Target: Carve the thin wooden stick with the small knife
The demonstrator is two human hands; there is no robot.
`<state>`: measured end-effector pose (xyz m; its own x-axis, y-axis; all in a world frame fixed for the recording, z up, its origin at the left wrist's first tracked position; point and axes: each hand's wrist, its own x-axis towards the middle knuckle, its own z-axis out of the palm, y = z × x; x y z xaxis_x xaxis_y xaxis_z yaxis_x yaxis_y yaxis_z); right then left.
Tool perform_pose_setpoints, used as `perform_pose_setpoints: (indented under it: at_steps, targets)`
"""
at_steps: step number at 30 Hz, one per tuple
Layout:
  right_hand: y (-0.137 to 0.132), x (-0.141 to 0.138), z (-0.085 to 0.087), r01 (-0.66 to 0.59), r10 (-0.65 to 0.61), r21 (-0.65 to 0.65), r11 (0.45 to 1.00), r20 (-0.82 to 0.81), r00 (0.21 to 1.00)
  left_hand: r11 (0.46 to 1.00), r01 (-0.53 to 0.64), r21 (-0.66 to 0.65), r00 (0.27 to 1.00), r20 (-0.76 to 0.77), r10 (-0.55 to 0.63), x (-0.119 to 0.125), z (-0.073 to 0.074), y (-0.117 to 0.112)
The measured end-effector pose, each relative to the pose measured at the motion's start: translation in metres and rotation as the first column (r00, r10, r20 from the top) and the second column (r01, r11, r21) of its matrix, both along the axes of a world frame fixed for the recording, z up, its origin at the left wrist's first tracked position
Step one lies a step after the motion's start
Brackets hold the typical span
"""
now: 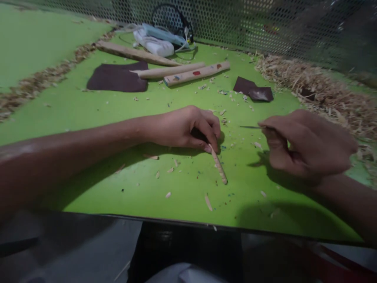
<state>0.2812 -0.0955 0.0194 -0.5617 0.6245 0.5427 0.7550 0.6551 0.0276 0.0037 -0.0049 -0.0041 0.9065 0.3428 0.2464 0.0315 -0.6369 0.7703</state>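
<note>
My left hand [182,127] rests on the green table [88,114], fingers curled round the upper end of a short carved wooden stick [219,168] that lies pointing toward me. My right hand [306,145] hovers to the right of it, fingers pinched on a thin dark blade or needle [250,127] whose tip points left toward the left hand. Small wood chips lie scattered around the stick.
Three longer wooden sticks [182,72] lie at the back, beside dark sandpaper sheets [118,77] and smaller dark pieces [255,90]. White and blue cloth bundles [156,41] sit by a mesh fence [265,23]. Heaps of wood shavings [318,90] line the right and left edges.
</note>
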Motion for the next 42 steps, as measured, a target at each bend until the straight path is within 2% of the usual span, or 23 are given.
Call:
perform_pose_setpoints:
  at_steps: [2,4,8,9,13,17,21,26,29,34,42]
  targets:
    - [0.000,-0.002,-0.004,0.031,-0.026,0.164,0.986,-0.034,0.999,1.000,0.016,-0.010,1.000,-0.017,-0.016,-0.001,0.005,-0.002]
    - [0.003,-0.005,-0.008,0.043,-0.037,0.200,0.979,-0.033,0.999,0.998,0.040,-0.038,0.998,-0.045,-0.042,-0.003,0.010,-0.003]
    - [0.011,-0.010,-0.011,-0.087,0.116,0.302,0.949,-0.081,0.990,0.994,0.062,-0.090,0.995,-0.071,-0.068,-0.006,0.015,-0.002]
    - [0.011,-0.010,-0.011,-0.109,0.139,0.295,0.949,-0.083,0.987,0.994,0.057,-0.096,0.996,-0.068,-0.064,-0.006,0.015,-0.002]
    - [0.010,-0.009,-0.011,-0.104,0.110,0.107,0.989,-0.052,0.993,0.994,0.048,-0.095,0.995,-0.077,-0.055,-0.006,0.017,-0.002]
    - [0.011,-0.009,-0.014,-0.128,0.135,0.097,0.987,-0.072,0.988,0.993,0.053,-0.103,0.995,-0.075,-0.061,-0.006,0.017,-0.002]
    - [0.011,-0.011,-0.014,-0.202,0.208,0.079,0.976,-0.081,0.975,0.994,0.054,-0.098,0.996,-0.070,-0.061,-0.007,0.016,-0.002]
    - [0.005,-0.016,-0.010,-0.255,0.253,-0.027,0.967,-0.065,0.965,1.000,0.017,-0.027,0.996,-0.092,-0.019,-0.008,0.017,-0.004]
    - [0.001,-0.018,-0.007,-0.299,0.297,-0.020,0.954,-0.061,0.953,1.000,0.015,-0.006,0.997,-0.080,-0.016,-0.008,0.016,-0.005]
    - [0.001,-0.014,-0.010,-0.302,0.299,-0.072,0.951,-0.048,0.953,0.998,0.015,-0.068,1.000,0.003,-0.015,-0.003,0.009,-0.006]
    - [0.004,-0.016,-0.020,-0.360,0.367,-0.103,0.927,0.068,0.928,0.994,0.009,-0.108,1.000,-0.008,-0.010,0.000,0.009,-0.009]
